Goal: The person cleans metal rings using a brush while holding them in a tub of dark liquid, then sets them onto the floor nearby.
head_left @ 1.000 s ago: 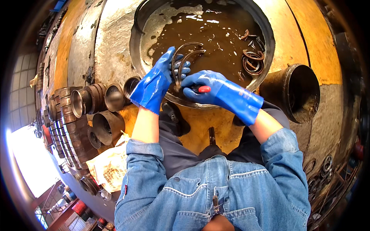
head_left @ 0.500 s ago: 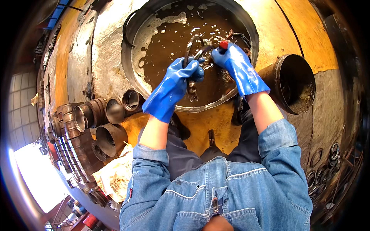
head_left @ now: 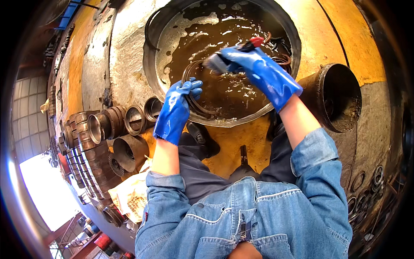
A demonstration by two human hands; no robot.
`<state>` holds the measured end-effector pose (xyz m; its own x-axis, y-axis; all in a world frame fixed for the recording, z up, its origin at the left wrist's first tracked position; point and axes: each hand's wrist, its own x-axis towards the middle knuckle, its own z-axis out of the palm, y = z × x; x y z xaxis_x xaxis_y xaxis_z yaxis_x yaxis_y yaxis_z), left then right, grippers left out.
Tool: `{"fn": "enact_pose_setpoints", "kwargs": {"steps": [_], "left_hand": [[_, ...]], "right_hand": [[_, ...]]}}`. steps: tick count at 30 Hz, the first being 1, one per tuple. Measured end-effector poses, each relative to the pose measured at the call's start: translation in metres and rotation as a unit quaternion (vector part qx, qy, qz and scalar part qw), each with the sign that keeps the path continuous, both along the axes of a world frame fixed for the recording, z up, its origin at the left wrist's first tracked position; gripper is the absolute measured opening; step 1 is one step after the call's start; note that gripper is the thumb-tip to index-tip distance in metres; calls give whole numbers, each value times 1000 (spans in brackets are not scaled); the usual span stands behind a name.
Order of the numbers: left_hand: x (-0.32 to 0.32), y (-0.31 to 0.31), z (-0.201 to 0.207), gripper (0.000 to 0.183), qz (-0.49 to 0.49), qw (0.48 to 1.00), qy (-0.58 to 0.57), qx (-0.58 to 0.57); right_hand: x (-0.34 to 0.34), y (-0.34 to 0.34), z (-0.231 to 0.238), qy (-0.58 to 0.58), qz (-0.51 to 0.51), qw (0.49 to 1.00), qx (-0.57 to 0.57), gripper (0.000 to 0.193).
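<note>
My left hand [head_left: 174,110], in a blue rubber glove, grips a thin dark metal ring [head_left: 199,106] over the near left part of a round tub [head_left: 149,69]. There may be more than one ring in that grip. My right hand [head_left: 265,73], gloved alike, is closed round a brush [head_left: 215,63] whose red end [head_left: 257,42] sticks out past the thumb side. Motion smears the brush head, which is just above the ring's far side; I cannot tell whether they touch. Brown, foamy liquid [head_left: 233,93] fills the tub, and several rings [head_left: 282,59] lie at its right side.
A large rusty cylinder [head_left: 321,97] lies on its side right of the tub. Metal sleeves [head_left: 135,119] and stacked rings stand at left, near a crumpled sack [head_left: 129,192]. More rings [head_left: 377,177] are at far right. My shoes [head_left: 200,136] are close to the tub's near edge.
My left hand has moved left and lower with the ring, which now shows wider. My right hand has swung the brush across to the left, blurring its head.
</note>
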<state>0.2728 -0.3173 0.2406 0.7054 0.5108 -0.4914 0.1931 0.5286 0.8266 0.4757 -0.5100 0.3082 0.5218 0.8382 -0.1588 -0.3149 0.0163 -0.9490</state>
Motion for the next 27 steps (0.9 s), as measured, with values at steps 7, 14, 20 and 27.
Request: {"fn": "enact_pose_setpoints", "kwargs": {"steps": [7,14,20,27], "left_hand": [[11,-5,3,34,-110,989,-1,101],[15,-7,13,39,-105,991,0,80],[15,0,4,38,-116,988,-16,98],[11,0,12,44,-86,996,-8,34]], "right_hand": [[8,65,-34,-91,150,979,-107,24],[55,68,-87,-97,-32,959,-265,30],[21,111,-109,-224,172,945,-163,21],[48,68,-102,-158,13,948,-276,33]]}}
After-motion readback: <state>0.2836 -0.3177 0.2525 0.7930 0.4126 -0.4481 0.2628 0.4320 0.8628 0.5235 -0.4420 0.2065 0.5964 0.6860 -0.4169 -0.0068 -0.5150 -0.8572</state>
